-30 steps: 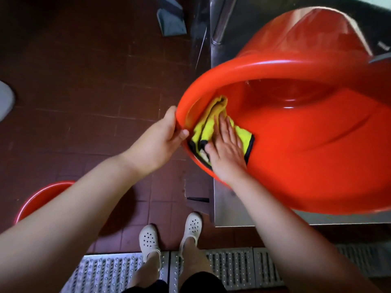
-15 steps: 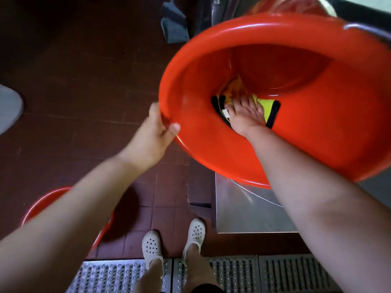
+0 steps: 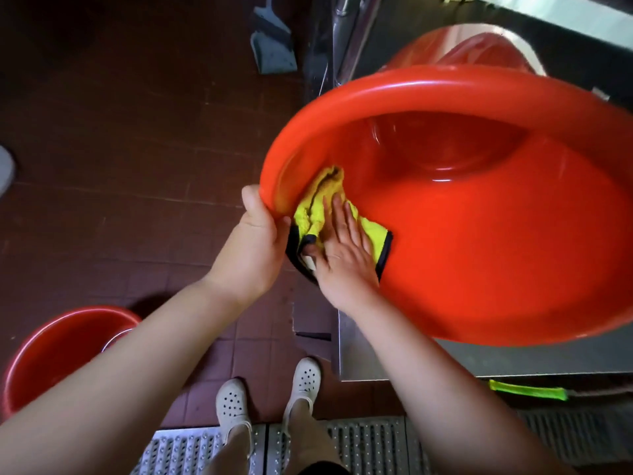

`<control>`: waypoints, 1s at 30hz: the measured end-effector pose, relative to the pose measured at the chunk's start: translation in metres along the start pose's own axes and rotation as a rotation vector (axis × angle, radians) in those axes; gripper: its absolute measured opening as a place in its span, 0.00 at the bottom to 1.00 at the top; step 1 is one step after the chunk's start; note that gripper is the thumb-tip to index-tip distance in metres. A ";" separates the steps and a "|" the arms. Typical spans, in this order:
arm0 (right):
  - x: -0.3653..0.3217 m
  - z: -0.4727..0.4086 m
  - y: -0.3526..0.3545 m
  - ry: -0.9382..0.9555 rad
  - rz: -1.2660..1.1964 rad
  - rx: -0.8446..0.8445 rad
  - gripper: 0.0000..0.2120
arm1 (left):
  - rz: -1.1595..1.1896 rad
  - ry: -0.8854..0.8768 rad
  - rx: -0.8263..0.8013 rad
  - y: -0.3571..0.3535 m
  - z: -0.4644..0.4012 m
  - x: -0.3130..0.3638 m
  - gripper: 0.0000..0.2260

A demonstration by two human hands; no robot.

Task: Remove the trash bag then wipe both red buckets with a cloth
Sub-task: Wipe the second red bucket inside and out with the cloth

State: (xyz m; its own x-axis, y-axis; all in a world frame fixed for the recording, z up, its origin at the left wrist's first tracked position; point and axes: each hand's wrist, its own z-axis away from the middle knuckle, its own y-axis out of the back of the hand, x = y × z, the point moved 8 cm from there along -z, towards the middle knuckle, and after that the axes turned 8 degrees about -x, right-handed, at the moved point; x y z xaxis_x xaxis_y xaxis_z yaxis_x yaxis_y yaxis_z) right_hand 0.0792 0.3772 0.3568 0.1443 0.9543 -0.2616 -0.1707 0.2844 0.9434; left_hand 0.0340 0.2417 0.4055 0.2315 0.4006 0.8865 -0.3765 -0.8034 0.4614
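Dark red floor tiles (image 3: 113,159) run under a steel table (image 3: 513,361), with a metal grate (image 3: 370,443) at the person's feet. One large red bucket (image 3: 479,241) sits tilted at the table's near corner, its mouth turned toward the person. No trash bag shows in it, so that step appears done, though I cannot see where the bag went.

Left hand (image 3: 255,245): clamped on the bucket's rim at its left edge, thumb inside and the rest behind the rim, steadying the tilt. Right hand (image 3: 346,248): fingers straight and spread, pressing a yellow cloth (image 3: 317,214) flat against the inner wall just inside the rim, right beside the left hand. The cloth is bunched, dark-edged, and lies wholly inside the bucket.

Assessment: wiping of this bucket is under way at the upper wall. The base looks glossy; whether it has been wiped I cannot tell.

A second bucket (image 3: 58,351) stands on the floor at lower left, well apart from the table and partly hidden by the left forearm. Nothing touches it, and its state cannot be judged. It is likely outstanding.

Also noted: a grey dustpan (image 3: 274,46) on the floor beyond, and a red reflection of the bucket in the steel behind it.
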 end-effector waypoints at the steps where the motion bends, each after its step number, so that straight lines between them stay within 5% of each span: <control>1: 0.009 -0.008 0.003 -0.002 0.004 -0.010 0.34 | -0.066 -0.058 -0.007 0.008 -0.002 0.011 0.13; 7: 0.095 -0.063 0.020 -0.204 0.103 -0.089 0.29 | -0.286 -0.269 -0.096 0.038 -0.024 0.065 0.12; 11: 0.133 -0.085 0.035 -0.303 0.157 -0.102 0.29 | -0.213 -0.276 -0.082 0.039 -0.029 0.061 0.12; 15: 0.131 -0.090 0.033 -0.336 0.206 -0.045 0.29 | 0.118 -0.042 0.008 0.014 -0.015 -0.010 0.09; 19: 0.120 -0.082 0.028 -0.380 0.109 -0.051 0.29 | 0.427 0.312 -0.202 -0.067 0.020 -0.068 0.05; 22: 0.091 -0.060 0.017 -0.377 0.020 -0.043 0.29 | 0.584 0.300 -0.140 -0.074 0.024 -0.066 0.06; 30: 0.010 0.035 -0.011 -0.080 -0.066 -0.020 0.39 | 0.228 0.090 -0.051 -0.034 0.014 -0.019 0.06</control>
State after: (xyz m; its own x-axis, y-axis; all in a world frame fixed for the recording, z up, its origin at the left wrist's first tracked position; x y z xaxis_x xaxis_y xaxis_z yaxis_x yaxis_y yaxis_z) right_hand 0.1167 0.3808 0.3509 0.2333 0.9233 -0.3050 -0.1774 0.3489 0.9202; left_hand 0.0550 0.2555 0.3720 0.0555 0.2507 0.9665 -0.4551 -0.8552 0.2480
